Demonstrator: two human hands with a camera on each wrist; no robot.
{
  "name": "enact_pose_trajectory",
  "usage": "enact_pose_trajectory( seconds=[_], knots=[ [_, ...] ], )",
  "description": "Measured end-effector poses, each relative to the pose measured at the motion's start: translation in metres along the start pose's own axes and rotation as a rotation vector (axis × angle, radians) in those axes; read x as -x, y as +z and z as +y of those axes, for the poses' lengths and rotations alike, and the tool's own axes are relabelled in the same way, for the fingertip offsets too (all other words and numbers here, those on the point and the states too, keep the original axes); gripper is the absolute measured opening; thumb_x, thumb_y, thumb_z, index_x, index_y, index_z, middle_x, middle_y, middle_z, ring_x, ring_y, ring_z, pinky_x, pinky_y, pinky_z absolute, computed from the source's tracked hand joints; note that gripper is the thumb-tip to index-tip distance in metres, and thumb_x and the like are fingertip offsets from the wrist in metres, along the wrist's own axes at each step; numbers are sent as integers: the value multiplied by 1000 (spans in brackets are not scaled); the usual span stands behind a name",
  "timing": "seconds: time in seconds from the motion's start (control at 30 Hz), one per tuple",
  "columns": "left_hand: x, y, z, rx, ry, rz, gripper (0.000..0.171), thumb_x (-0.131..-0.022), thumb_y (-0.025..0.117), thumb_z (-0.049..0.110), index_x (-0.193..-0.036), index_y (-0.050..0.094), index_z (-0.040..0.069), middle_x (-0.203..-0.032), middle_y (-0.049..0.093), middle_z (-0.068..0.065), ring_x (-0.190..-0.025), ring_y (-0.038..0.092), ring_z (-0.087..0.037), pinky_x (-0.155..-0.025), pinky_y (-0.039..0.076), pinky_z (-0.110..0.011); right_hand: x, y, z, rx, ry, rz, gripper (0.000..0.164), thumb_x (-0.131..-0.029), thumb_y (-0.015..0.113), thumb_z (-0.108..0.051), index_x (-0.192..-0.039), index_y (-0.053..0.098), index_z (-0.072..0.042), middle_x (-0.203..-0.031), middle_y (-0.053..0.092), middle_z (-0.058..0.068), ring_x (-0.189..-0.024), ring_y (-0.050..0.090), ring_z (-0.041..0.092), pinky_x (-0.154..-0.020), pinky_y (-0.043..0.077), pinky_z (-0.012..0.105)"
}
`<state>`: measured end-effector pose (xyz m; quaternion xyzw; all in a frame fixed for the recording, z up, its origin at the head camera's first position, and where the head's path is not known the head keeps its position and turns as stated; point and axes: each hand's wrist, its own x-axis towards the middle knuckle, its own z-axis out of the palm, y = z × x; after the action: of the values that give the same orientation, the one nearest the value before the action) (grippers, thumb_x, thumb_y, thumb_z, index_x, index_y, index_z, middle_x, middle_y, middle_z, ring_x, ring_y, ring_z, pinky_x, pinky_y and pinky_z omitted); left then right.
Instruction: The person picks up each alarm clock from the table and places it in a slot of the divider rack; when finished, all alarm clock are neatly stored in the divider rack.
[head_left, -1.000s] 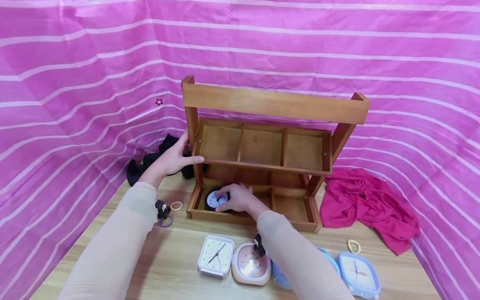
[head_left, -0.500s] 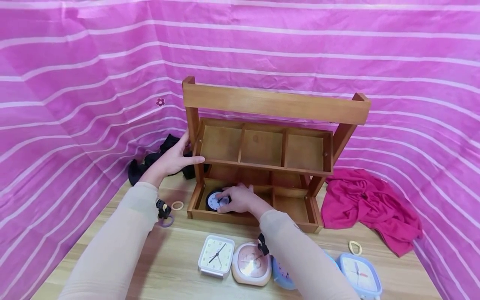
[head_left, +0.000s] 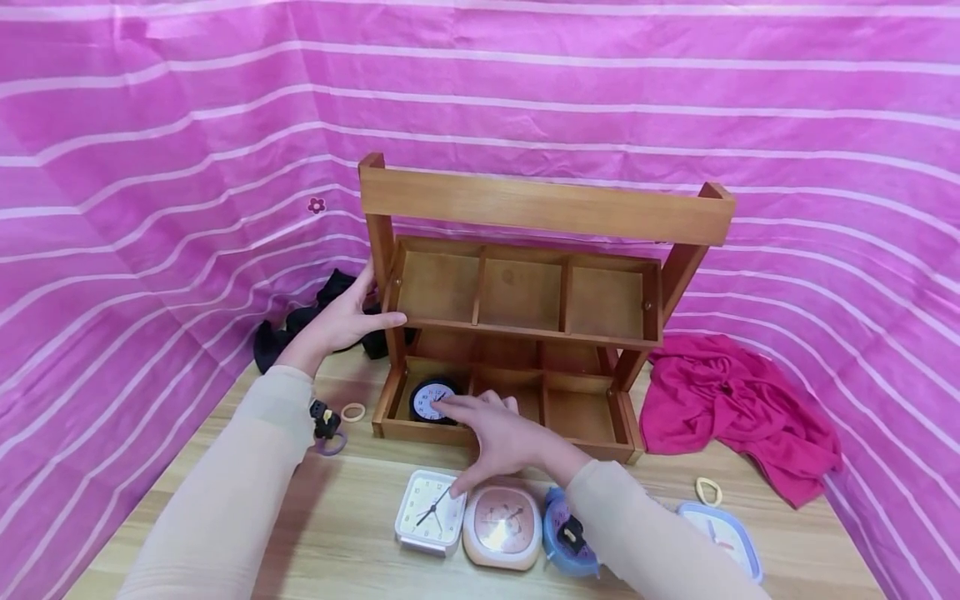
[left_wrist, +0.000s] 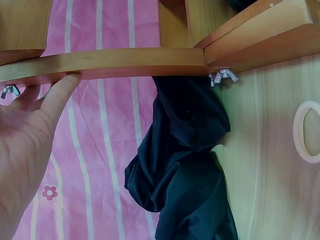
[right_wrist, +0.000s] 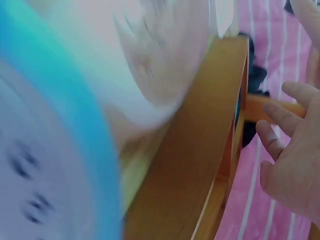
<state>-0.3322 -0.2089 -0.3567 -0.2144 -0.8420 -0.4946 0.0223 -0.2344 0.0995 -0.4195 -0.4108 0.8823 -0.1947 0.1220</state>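
Note:
A two-tier wooden rack (head_left: 551,204) with divided trays stands before me. At its left post my left hand (head_left: 347,321) holds on, thumb across the front and fingers going behind; the left wrist view also shows this hand (left_wrist: 30,145) against the post. A round black clock with a white face (head_left: 426,402) sits in the lower tray's left compartment. My right hand (head_left: 506,437), fingers spread and holding nothing, is over the lower tray's front edge. Its index fingertip overlaps the black clock in the head view. Below its thumb is a square white clock (head_left: 420,512).
A peach clock (head_left: 501,529), a blue clock (head_left: 566,558) and a light-blue square clock (head_left: 742,542) line the front, partly behind my right sleeve. Magenta cloth (head_left: 727,400) lies right, black cloth (head_left: 288,333) left. Hair ties (head_left: 353,412) lie on the wooden table.
My right hand has let go of the black clock and drawn back toward the front and right, its fingers spreading. The clock stays in the left compartment. My left hand stays at the post.

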Motion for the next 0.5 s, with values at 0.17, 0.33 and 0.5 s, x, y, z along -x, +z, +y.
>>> enact_pose_trajectory(
  seconds=[0.17,0.33,0.5],
  knots=[
    [1,-1,-2,22,7,3,109,-96,77,17,-165,-1,50,-174,14,-2,-156,21,-35,-121,23,-68,17,10,-16,40,-80,-26,119,-65,92,-67,-164,35,-34,-166,38,-1,-127,40,18,-89,31,39],
    [-1,-5,-2,33,21,5,111,-95,78,13,-165,-1,49,-173,16,-3,-154,25,-37,-120,25,-68,23,21,-29,84,-119,-68,115,-65,92,-66,-162,39,-34,-162,42,-3,-141,36,27,-104,30,52],
    [-1,0,-2,53,8,-4,112,-95,77,13,-164,-2,51,-174,12,0,-156,20,-36,-119,24,-70,27,35,-33,185,-79,-61,104,-67,90,-69,-157,47,-37,-151,51,-8,-135,42,21,-105,32,51]
  ],
)
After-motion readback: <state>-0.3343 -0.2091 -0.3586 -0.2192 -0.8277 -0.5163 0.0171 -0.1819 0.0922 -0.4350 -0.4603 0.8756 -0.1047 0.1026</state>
